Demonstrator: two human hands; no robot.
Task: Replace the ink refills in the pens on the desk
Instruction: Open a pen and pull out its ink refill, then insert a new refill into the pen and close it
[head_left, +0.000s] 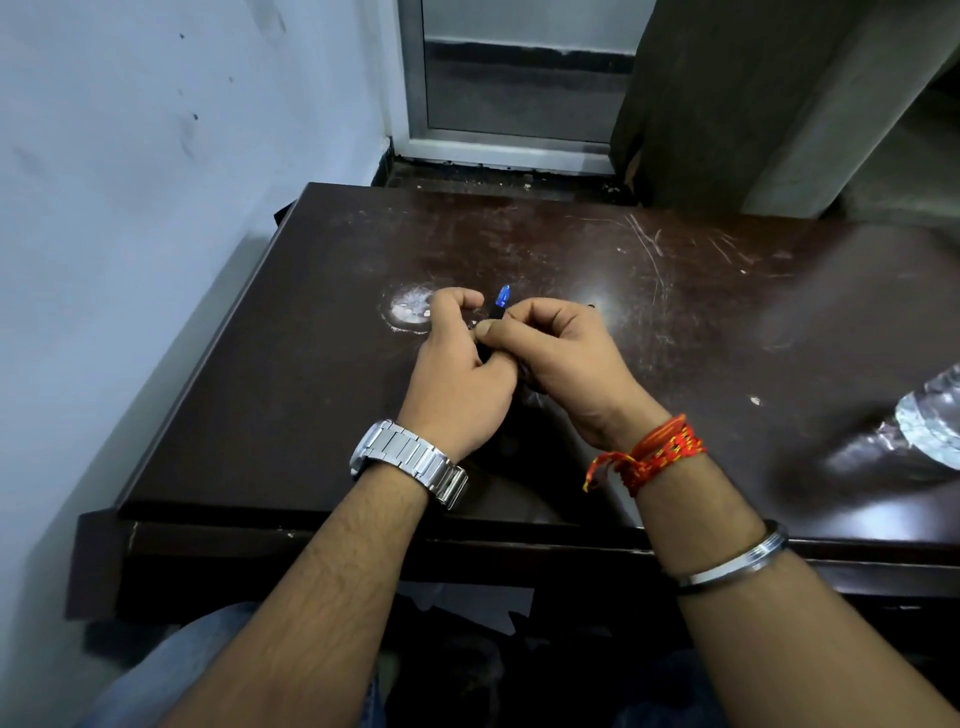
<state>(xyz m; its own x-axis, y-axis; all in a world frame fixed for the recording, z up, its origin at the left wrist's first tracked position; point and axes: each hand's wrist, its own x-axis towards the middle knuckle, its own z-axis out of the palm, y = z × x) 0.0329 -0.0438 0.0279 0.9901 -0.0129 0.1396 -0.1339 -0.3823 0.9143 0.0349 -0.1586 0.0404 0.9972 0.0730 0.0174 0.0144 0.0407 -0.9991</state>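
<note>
Both hands (511, 358) pinch one pen (500, 304) — blue-tipped, no legible markings.

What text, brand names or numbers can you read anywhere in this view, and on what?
None can be read.
Pen between the left hand and right hand: only its blue end shows, no print visible.
Wristwatch: only the metal band shows, no dial.
Clear plastic bottle: no legible label.
Desk: only scratches.

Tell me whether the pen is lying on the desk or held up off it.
Held. Both hands, left and right, close around the pen, its blue end pointing up and away above the desk.
</note>
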